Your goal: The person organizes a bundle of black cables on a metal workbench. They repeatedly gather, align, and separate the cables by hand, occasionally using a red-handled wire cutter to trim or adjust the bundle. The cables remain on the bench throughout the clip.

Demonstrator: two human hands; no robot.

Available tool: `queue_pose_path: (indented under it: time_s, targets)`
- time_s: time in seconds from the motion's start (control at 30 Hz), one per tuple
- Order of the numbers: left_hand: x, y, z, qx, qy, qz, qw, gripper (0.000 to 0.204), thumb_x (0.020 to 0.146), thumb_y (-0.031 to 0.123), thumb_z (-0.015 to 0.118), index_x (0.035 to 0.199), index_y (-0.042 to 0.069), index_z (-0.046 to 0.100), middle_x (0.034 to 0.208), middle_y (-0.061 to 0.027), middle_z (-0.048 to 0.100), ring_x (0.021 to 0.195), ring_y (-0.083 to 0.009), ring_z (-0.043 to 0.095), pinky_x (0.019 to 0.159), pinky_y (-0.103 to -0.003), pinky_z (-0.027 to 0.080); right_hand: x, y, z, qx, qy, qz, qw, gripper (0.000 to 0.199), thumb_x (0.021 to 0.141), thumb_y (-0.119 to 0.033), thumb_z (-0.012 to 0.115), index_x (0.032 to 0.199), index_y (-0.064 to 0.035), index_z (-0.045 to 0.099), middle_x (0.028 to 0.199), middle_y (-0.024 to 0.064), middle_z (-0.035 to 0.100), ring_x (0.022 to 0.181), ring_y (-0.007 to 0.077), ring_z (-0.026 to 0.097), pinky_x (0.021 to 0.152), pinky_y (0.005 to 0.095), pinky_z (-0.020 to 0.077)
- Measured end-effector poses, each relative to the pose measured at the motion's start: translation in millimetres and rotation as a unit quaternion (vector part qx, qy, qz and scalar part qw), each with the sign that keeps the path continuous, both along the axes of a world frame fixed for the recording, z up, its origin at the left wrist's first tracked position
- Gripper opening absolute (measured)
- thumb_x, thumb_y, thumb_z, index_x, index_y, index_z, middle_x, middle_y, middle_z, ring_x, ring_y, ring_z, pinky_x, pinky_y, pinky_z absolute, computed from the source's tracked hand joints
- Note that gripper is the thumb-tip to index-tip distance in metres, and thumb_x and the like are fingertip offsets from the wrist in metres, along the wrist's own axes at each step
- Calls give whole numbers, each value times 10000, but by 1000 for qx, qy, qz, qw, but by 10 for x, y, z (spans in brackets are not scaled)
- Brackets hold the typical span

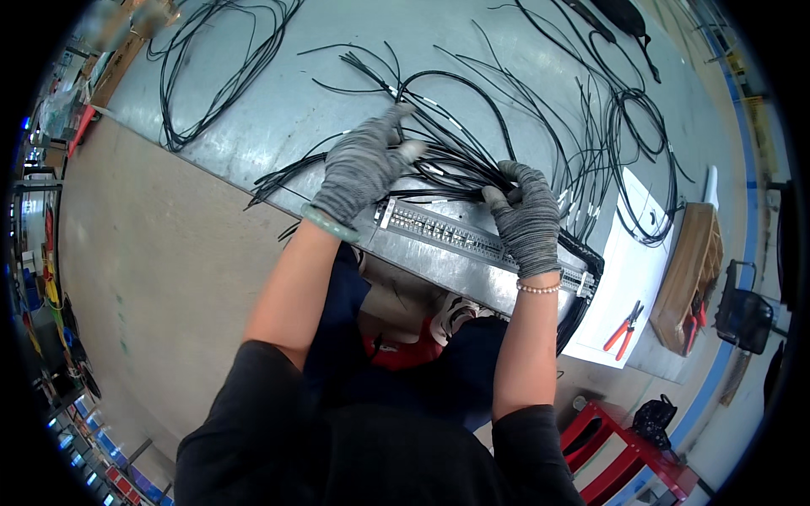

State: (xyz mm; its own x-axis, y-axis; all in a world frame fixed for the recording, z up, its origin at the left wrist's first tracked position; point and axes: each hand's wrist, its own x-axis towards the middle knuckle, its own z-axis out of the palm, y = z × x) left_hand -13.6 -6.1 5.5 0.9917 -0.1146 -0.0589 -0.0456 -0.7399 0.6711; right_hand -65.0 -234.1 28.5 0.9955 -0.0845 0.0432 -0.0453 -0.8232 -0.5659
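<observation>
On metal table (245, 126) above beige floor (152, 270): right hand (525, 219) pinching cables (464, 164), left hand (364, 164) spread.

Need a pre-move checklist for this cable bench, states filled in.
1. Gloves on: ok, left hand and right hand.
2. Right grip: ok, black cable bundle between thumb and fingers.
3. Left grip: cannot tell, fingers among cables.
4. Wrists bare: not ok, bangle left, beaded bracelet right.
5. Cable ends gathered: not ok, fanned out.
6. Pliers parked: ok, on white sheet.
</observation>
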Motion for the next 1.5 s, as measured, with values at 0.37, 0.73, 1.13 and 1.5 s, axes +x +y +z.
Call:
queue_pose_path:
  time_s: [0.37,0.73,1.13,1.5]
  targets:
    - [1609,782,251,-276,-58,-75,956,361,870,330,629,1146,100,597,1005,-65,657,894,-188,612,812,-335,489,98,-98,-135,110,-37,-72,991,218,828,-139,698,1016,-33,669,832,67,681,697,120,627,638,261,515]
    - [90,152,288,-403,-151,128,893,309,932,236,561,1174,44,551,1184,-74,560,1057,-139,538,883,-282,468,101,-92,-75,96,21,-51,994,243,858,-213,650,1040,-50,663,844,115,693,676,176,641,677,305,520]
    - [-1354,547,-182,-170,111,70,977,311,947,87,490,1252,36,461,995,-71,600,838,-118,581,711,-241,505,64,-77,-68,138,117,46,982,206,838,-222,675,920,-33,685,757,111,678,694,179,639,689,305,507]
    - [-378,446,-472,-316,119,196,921,332,915,1,472,1245,32,461,1017,-85,616,862,-144,590,769,-274,504,-31,205,-112,100,105,169,975,214,800,-262,714,906,-77,688,815,101,686,753,224,660,722,329,517]
